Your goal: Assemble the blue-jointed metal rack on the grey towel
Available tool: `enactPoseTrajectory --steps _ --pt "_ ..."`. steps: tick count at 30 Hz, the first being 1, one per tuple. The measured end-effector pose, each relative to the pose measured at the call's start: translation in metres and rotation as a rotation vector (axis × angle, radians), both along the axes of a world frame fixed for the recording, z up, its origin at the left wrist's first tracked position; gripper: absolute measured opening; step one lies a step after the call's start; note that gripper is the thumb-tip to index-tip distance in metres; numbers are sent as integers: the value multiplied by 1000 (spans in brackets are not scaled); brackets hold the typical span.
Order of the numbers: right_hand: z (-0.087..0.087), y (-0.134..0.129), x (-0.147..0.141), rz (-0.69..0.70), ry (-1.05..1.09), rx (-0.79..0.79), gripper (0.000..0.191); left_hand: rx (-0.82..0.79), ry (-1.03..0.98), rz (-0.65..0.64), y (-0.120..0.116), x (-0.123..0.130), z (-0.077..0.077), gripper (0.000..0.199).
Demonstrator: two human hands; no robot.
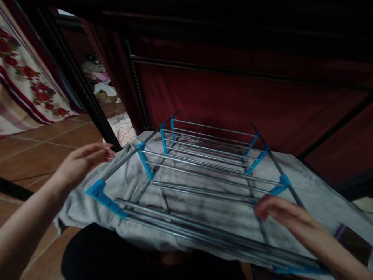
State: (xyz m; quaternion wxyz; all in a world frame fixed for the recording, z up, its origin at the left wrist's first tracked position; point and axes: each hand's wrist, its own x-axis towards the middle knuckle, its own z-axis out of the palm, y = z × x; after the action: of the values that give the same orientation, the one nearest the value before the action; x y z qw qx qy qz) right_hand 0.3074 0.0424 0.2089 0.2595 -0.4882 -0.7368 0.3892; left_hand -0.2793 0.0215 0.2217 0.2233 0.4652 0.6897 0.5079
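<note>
A metal rack [204,161] with grey rods and blue plastic brackets lies on a grey cloth [77,210]. Several loose rods [186,229] are bunched along its near side, beside a blue bracket [106,200] at the left corner. My left hand [80,163] hovers just outside the rack's left side bar, fingers stretched out and holding nothing. Over the right side is my right hand [287,216], close to a blue bracket [282,184]. Its fingers are extended and a little blurred, with nothing visible in them; whether they touch the rack I cannot tell.
Dark metal frame posts [84,85] rise at the left, and a black bar [204,66] crosses before a dark red curtain [221,101]. A flower-patterned cloth [32,81] hangs over the tiled floor [58,144]. A dark object with a purple edge [354,243] lies at the lower right.
</note>
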Motion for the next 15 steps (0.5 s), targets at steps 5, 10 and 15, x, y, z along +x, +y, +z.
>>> enactPoseTrajectory --steps 5,10,15 --pt "-28 6 -86 385 -315 -79 36 -54 -204 -119 19 -35 -115 54" --pt "-35 32 -123 480 -463 39 47 -116 -211 -193 36 -11 -146 59" --pt "-74 83 -196 474 -548 92 46 -68 -197 -384 52 12 -150 49"
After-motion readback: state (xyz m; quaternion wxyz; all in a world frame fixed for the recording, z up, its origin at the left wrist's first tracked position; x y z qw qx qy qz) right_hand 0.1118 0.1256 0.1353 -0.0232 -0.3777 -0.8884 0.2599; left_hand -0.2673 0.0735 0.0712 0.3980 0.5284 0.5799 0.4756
